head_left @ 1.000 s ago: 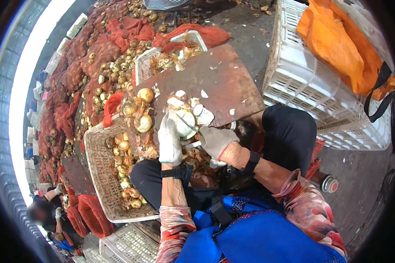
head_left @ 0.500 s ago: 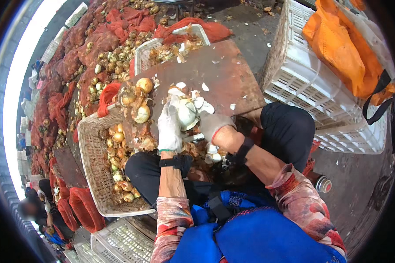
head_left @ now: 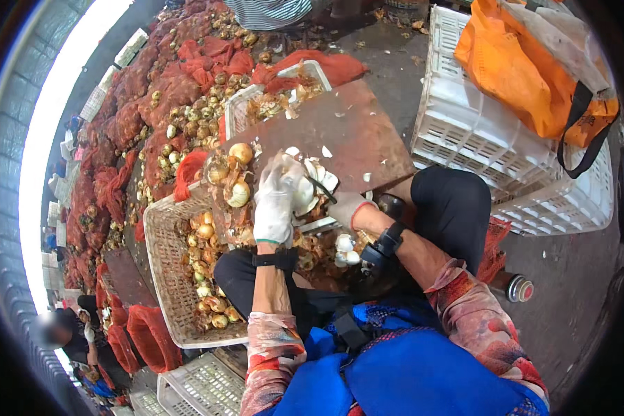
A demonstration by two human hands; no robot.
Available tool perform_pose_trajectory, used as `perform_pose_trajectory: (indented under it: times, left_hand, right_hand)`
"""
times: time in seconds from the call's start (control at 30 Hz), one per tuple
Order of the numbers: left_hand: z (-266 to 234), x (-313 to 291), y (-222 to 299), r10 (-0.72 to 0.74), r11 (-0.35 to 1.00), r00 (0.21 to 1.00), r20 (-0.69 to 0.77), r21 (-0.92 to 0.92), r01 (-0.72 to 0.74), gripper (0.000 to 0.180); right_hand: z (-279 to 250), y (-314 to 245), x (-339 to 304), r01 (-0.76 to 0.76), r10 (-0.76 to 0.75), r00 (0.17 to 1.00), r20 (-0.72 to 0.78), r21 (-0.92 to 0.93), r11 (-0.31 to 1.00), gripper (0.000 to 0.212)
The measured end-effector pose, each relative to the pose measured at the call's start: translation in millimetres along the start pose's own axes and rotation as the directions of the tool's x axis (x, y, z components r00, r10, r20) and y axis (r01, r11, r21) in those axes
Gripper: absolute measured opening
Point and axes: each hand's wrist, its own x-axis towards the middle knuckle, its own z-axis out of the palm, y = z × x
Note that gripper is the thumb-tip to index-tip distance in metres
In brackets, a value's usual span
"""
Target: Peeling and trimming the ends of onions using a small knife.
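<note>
Over the near edge of a worn brown board [head_left: 367,118], my gloved left hand [head_left: 277,197] is closed around a white peeled onion [head_left: 304,197]. My gloved right hand [head_left: 347,209] is closed on a slim dark knife [head_left: 320,188], which slants up against the onion's right side. Its blade is hard to make out. White onion pieces [head_left: 326,179] lie on the board just beyond the onion. A few unpeeled brown onions [head_left: 239,194] sit at the board's left edge, beside my left hand.
A crate of onions [head_left: 163,277] stands left of my knee; another crate [head_left: 319,73] with skins is behind the board. Red mesh sacks [head_left: 121,125] and loose onions spread far left. Stacked white crates [head_left: 457,111] carry an orange bag [head_left: 513,69] at right. A flask [head_left: 516,288] lies lower right.
My left hand has turned over the onion, covering more of it. The knife now shows by my right hand. The view has shifted slightly, with a striped cloth appearing at the top.
</note>
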Motion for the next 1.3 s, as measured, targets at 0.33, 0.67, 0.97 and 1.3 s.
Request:
perform_pose_trajectory:
  times: [0.33, 0.67, 0.97, 1.3]
  left_hand:
    - [-26.6, 2.0, 0.3, -0.407, 0.834, 0.911, 0.065, -0.381, 0.399, 0.054]
    - [-21.3, -4.1, -18.4, -0.221, 0.915, 0.975, 0.024, -0.341, 0.216, 0.045]
    - [-18.7, -20.6, -3.0, -0.197, 0.858, 0.979, 0.051, -0.474, 0.197, 0.059]
    - [-37.0, -36.7, 17.2, -0.293, 0.348, 0.953, 0.073, -0.920, 0.178, 0.061]
  right_hand:
    - [2.7, 17.0, 13.2, -0.041, 0.037, 0.999, 0.028, 0.160, 0.986, 0.039]
    - [-47.8, -53.1, 15.3, -0.175, 0.235, 0.963, -0.134, 0.356, 0.918, 0.072]
    - [-23.9, -43.8, 52.6, -0.097, 0.166, 0.981, -0.100, 0.489, 0.867, 0.050]
    - [-51.5, -88.9, 8.7, 0.026, -0.007, 1.000, -0.027, 0.817, 0.576, 0.052]
